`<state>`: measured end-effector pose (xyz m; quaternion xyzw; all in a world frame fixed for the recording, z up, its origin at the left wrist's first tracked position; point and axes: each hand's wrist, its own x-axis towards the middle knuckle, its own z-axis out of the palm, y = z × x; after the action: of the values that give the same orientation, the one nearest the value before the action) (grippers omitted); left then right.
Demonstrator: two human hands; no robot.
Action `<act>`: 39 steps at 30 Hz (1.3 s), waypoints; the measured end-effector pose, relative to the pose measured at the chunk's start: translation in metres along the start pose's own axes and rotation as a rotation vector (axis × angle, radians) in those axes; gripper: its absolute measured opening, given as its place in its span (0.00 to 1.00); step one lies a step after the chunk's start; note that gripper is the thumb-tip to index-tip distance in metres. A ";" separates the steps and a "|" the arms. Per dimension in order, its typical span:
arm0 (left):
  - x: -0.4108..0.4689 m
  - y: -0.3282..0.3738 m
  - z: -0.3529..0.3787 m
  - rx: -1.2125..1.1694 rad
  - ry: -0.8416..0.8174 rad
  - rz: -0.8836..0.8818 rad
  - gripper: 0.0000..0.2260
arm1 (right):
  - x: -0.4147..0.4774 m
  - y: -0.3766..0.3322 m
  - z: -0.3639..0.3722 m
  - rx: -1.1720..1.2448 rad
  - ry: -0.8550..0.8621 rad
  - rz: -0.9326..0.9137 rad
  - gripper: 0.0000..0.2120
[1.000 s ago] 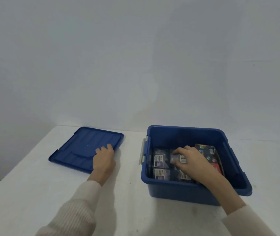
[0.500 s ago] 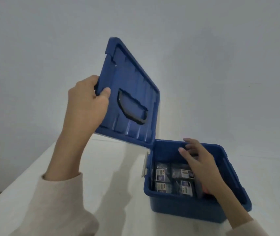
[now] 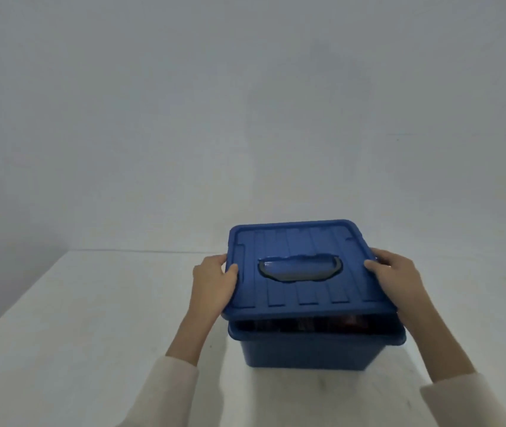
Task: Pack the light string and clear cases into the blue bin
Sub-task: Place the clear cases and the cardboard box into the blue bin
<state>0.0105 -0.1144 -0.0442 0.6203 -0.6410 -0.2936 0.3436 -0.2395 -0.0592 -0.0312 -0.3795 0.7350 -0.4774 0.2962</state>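
A white table [image 3: 76,318] stands against a plain grey wall [image 3: 245,103].

Blue lid [image 3: 304,269] held over blue bin [image 3: 307,352] on white tabletop [image 3: 91,318]. Left hand [image 3: 214,282] grips lid's left edge, right hand [image 3: 396,275] its right edge. Near edge raised; dark gap shows contents, indistinct. Grey handle [image 3: 299,268] recessed mid-lid.
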 end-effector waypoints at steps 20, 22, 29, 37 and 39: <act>-0.005 -0.017 0.012 -0.518 -0.230 -0.482 0.19 | -0.005 0.030 -0.010 -0.066 -0.061 0.120 0.22; -0.006 -0.017 0.012 -0.565 -0.240 -0.517 0.14 | -0.005 0.032 -0.010 -0.025 -0.065 0.140 0.18; -0.011 -0.014 0.020 -0.408 -0.049 -0.301 0.06 | -0.009 0.039 -0.004 0.031 -0.067 0.147 0.08; -0.016 -0.015 0.029 -0.047 0.017 0.019 0.20 | -0.006 0.044 -0.003 0.021 -0.049 0.119 0.09; -0.015 -0.019 0.031 0.019 0.022 0.049 0.21 | -0.006 0.044 -0.003 0.023 -0.048 0.116 0.09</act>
<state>-0.0029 -0.1018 -0.0786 0.6110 -0.6549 -0.2719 0.3519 -0.2508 -0.0418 -0.0706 -0.3441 0.7428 -0.4587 0.3455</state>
